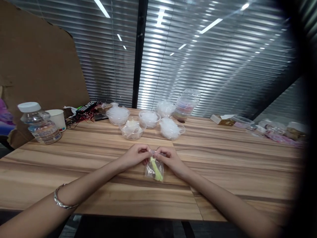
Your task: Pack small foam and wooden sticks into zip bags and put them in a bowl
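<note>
A small clear plastic bag [149, 171] hangs between my two hands over the wooden table, with a bundle of yellow-green strips [156, 170] inside it. My left hand [135, 154] pinches the top edge of the bag from the left. From the right, my right hand [170, 159] pinches the same edge, its fingertips close beside those of the left. Just beyond my hands stand several clear bowls, among them one with pale pieces [133, 128] and one heaped with whitish clear plastic [170, 129].
On the wooden table [99, 195], a white-capped bottle [42, 124] and a paper cup [56, 119] stand left, near wires and a remote [88, 106]. A clear tub [187, 104] stands behind the bowls. Rightward lie an open small box [224, 120] and plastic packaging [274, 127].
</note>
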The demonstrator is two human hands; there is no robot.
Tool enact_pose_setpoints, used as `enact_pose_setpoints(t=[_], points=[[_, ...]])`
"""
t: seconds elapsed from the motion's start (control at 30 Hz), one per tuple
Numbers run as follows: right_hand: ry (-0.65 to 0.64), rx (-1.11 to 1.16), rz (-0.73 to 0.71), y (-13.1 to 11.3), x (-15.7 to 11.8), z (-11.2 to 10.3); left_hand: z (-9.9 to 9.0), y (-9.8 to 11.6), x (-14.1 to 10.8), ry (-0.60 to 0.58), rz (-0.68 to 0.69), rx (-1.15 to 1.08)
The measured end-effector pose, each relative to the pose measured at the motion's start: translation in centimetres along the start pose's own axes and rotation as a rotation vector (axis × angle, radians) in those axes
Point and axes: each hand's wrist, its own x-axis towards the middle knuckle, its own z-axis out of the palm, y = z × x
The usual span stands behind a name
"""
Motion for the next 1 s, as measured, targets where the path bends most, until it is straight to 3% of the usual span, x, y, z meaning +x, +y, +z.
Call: enact_pose_setpoints(t=[0.23, 0.4, 0.57, 0.83, 1.0], points=[[-0.037, 0.049, 0.055, 0.4, -0.2, 0.4, 0.3, 1.0, -0.4, -0.091, -0.017, 0.072], [-0.01, 0.205, 0.083, 0.5, -0.1, 0.4, 0.1, 1.2, -0.5, -0.021, 0.036, 0.114], [0.073, 0.468, 0.158, 1.3, 0.2, 0.3, -0.2, 0.7, -0.2, 0.15, 0.028, 0.074], [0.166, 0.391, 0.151, 1.4, 0.3, 0.0, -0.1, 0.3, 0.1, 0.207, 0.04, -0.063], [0.212, 0.42, 0.141, 1.2, 0.5, 0.0, -0.2, 0.4, 0.2, 0.217, -0.022, -0.166]])
